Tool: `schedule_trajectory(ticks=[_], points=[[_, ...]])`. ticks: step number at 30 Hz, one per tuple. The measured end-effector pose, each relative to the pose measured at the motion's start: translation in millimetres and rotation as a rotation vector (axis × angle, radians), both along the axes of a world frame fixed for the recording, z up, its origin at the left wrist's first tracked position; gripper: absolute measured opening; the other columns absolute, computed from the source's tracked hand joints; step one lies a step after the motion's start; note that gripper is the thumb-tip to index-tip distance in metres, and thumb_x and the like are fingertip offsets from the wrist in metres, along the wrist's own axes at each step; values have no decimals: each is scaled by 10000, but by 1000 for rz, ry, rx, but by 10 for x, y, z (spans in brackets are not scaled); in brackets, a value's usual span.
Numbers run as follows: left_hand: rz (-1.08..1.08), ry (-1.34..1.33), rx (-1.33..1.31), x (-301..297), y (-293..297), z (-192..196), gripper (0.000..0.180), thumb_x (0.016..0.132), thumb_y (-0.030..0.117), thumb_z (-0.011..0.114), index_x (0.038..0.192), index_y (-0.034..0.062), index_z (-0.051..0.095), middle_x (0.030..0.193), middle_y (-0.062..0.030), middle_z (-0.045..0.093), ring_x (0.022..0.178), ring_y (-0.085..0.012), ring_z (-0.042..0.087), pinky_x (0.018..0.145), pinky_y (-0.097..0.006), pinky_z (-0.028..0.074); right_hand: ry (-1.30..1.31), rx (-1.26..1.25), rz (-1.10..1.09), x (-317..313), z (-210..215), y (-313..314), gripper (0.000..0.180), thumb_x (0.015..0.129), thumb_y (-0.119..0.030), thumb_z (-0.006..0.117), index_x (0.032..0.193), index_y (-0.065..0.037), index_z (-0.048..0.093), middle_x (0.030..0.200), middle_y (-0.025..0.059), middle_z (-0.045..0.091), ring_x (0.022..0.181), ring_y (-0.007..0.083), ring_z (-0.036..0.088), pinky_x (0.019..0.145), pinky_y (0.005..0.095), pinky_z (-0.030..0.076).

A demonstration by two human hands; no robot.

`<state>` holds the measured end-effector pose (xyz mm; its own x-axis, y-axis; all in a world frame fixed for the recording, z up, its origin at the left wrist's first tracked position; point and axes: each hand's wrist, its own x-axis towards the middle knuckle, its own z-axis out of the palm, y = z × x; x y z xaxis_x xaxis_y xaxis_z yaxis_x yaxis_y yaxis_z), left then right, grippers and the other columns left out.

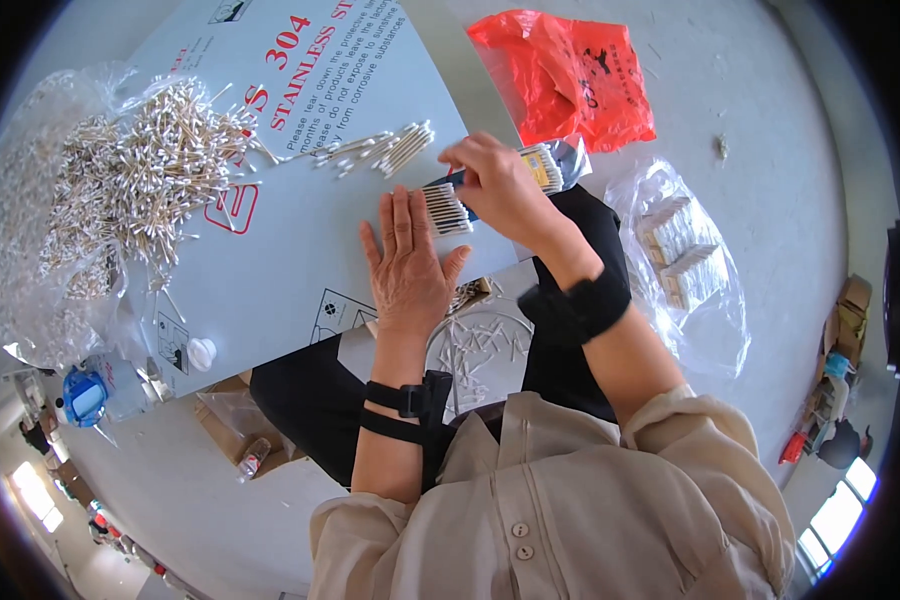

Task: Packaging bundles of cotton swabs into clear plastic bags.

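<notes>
A neat row of cotton swabs (446, 210) lies side by side on the printed metal sheet (300, 230). My left hand (407, 250) rests flat along the row's left side, fingers stretched out. At the row's far right my right hand (502, 188) is closed with bent fingers; a dark flat strip shows beneath it, and what the fingers grip is hidden. Just beyond, a small bundle of swabs (405, 150) lies with a few loose ones trailing left. To the right of my right hand is a clear pack of swabs with a yellow label (542, 168).
A large clear bag spills a heap of swabs (160, 170) at left. A red plastic bag (580, 85) lies at far right, above a clear bag of packs (685, 260). Between my knees sits a round tub (480, 350) with scattered swabs. A white cap (202, 354) lies near the edge.
</notes>
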<state>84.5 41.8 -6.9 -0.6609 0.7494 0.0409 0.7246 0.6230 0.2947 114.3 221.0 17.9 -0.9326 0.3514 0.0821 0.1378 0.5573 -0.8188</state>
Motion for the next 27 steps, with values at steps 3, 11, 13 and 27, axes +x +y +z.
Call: schedule_trajectory(ticks=[3,11,13,27], points=[[-9,-22,9,-2,17,-2,832,897,475,588,1512,19,263,1576,-165,251,1472,-323,210,1175,-554,121,-30,200,118,278,20,-15,505,683,-10,773,1166,-29,627,1034,130,564,891,302,610,799,405,503],[7,-2,2,24,59,-7,820,914,468,568,1514,6,252,1584,-170,228,1480,-323,187,1178,-548,111,-115,282,202,220,13,55,516,678,-81,810,1160,-30,634,1044,122,551,996,310,578,860,406,490],[22,5,-7,34,57,-19,822,917,470,563,1514,2,247,1586,-172,222,1481,-323,182,1178,-549,107,-21,308,214,207,42,59,514,652,-76,819,1135,-29,648,1030,120,555,986,304,581,857,401,491],[42,-40,-30,73,118,12,837,962,516,463,1530,-16,154,1592,-190,168,1482,-336,146,1186,-530,98,30,570,-115,483,-18,255,579,814,-298,709,1330,-99,538,1333,117,505,1264,322,442,1081,464,315]])
